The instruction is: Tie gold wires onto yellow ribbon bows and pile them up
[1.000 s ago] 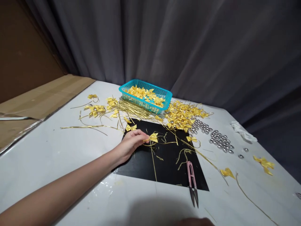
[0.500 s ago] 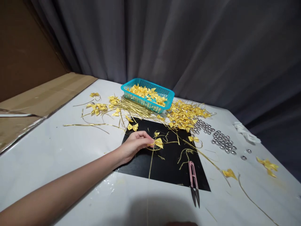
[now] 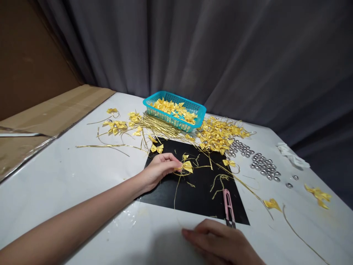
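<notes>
My left hand (image 3: 161, 172) is over the black mat, its thumb and fingers pinched on a yellow ribbon bow (image 3: 188, 166). From that bow a thin gold cord (image 3: 175, 191) hangs down toward the mat's front edge and turns faint against the white table. My right hand (image 3: 217, 241) is at the bottom of the view, its fingers pressed together. What its fingertips hold, if anything, is too faint to make out. Just beyond it lie pink thread snips (image 3: 227, 204), their blades partly hidden by the hand.
The black mat (image 3: 165, 200) carries cord scraps. Behind it stands a blue basket (image 3: 202, 110) of yellow bows, with gold cords (image 3: 161, 125) in front. To the right are a heap of bows (image 3: 217, 136), silver beads (image 3: 264, 165) and a crumpled white piece (image 3: 292, 156). Cardboard (image 3: 55, 106) borders the left.
My right hand has come up into view from the bottom edge, now covering the snips' blades. The cord under the bow, straight before, hangs slacker. My left hand keeps its pinch.
</notes>
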{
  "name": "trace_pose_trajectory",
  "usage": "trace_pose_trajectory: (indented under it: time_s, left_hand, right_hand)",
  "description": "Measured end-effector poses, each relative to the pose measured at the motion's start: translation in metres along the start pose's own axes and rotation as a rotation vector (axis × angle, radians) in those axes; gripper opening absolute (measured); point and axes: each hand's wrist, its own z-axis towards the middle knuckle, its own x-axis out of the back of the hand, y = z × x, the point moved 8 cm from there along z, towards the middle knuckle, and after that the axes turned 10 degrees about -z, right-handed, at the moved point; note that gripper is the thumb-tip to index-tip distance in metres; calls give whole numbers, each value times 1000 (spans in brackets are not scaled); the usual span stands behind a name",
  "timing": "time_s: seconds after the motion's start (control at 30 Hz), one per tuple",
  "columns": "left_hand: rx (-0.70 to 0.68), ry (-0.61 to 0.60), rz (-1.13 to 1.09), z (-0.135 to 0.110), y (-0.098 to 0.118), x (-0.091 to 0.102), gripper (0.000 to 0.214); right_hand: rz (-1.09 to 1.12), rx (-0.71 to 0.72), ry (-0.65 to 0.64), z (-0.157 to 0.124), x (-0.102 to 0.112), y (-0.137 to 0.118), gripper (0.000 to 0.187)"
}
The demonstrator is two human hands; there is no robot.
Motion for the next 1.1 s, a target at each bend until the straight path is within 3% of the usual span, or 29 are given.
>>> trace_pose_trajectory:
  time_s: [0.13, 0.27, 0.4, 0.57, 0.7, 0.83, 1.1]
  left_hand:
    - [-4, -9, -3, 0, 0, 0, 11]
    - [-9, -6, 3, 1, 1, 1, 12]
    - [-3, -3, 15, -1, 1, 0, 15]
    - [29, 10, -34, -6, -7, -5, 13]
    - [93, 30, -114, -12, -19, -11, 13]
    - [159, 37, -136, -16, -28, -12, 15]
    - [229, 26, -133, -15, -34, -12, 14]
  right_hand:
    - [-135, 110, 126, 12, 22, -14, 37]
    - [-214, -66, 281, 36, 39, -18, 37]
    - [-194, -84, 377, 50, 44, -19, 32]
    - [-91, -56, 677, 45, 56, -5, 13]
    - [-383, -70, 802, 37, 58, -7, 13]
    - [-572, 6, 902, 27, 58, -20, 19]
    - [-663, 57, 978, 5, 61, -31, 15]
